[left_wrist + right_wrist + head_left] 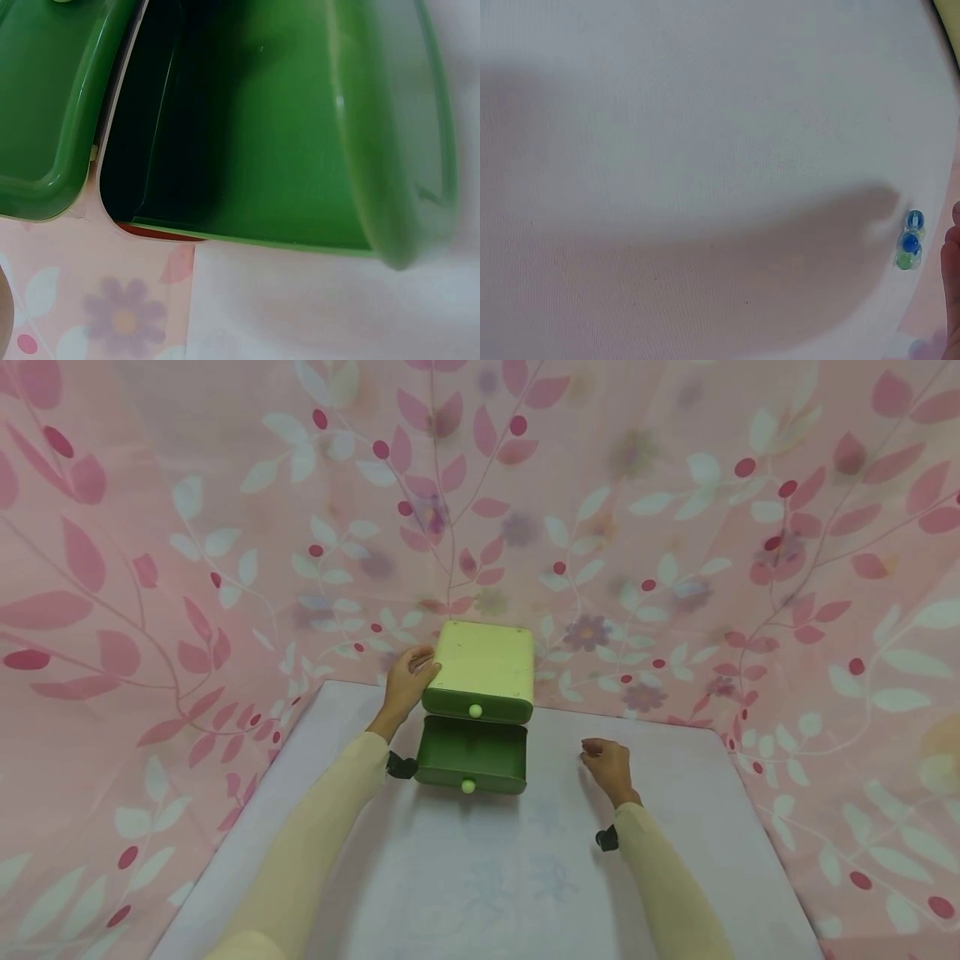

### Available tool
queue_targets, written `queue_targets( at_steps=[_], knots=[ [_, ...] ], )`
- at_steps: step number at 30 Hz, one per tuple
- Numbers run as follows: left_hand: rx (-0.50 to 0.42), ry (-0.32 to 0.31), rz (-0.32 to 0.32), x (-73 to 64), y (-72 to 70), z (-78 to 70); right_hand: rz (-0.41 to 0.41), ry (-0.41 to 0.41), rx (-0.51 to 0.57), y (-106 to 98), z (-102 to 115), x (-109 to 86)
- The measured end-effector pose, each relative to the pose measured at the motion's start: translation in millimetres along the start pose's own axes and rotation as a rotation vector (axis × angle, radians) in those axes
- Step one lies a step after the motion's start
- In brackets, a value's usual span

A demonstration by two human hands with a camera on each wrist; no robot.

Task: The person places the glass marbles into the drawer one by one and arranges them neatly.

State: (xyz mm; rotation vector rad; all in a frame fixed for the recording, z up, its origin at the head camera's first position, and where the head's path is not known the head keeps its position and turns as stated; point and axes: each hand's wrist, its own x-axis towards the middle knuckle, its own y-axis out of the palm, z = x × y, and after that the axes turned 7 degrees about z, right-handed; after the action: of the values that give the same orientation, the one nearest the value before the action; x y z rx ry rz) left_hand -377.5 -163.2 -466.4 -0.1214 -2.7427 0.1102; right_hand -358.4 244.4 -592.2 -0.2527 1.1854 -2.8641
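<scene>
A light green two-drawer box (486, 660) stands at the back of the table. Its dark green upper drawer (450, 703) is closed, while the lower drawer (468, 774) is pulled out, showing a bare green floor in the left wrist view. My left hand (409, 681) rests against the box's left side, thumb near the top edge. Over the table to the right of the box is my right hand (609, 768), its fingers loosely bent. In the right wrist view, a small cluster of blue and green beads (910, 241) lies beside the fingers (951, 285), apparently untouched.
A white-covered table (450, 877) carries the box. Pink leaf-patterned cloth (600, 527) hangs behind it and along both sides. The pulled-out drawer juts toward the front, between the two arms.
</scene>
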Motion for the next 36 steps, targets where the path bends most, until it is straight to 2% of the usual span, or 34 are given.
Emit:
queue_targets(
  at_steps=[9,20,27,32,36],
  knots=[
    [0.023,-0.007,0.000,-0.2,-0.3,0.2,0.064,0.041,-0.029,3.4,-6.2,7.2],
    [0.006,-0.012,0.001,-0.6,-0.4,-1.3,0.159,0.106,-0.092,7.2,-10.1,11.7],
    [0.009,-0.007,-0.005,-0.4,0.3,-1.2,0.196,0.113,-0.120,8.3,-9.7,13.2],
    [0.008,-0.002,-0.001,-1.1,-0.3,-0.3,0.203,0.105,-0.145,9.5,-9.3,12.5],
    [0.008,-0.004,-0.002,-1.1,-0.3,-0.1,0.180,0.086,-0.150,10.2,-9.9,10.3]
  ],
)
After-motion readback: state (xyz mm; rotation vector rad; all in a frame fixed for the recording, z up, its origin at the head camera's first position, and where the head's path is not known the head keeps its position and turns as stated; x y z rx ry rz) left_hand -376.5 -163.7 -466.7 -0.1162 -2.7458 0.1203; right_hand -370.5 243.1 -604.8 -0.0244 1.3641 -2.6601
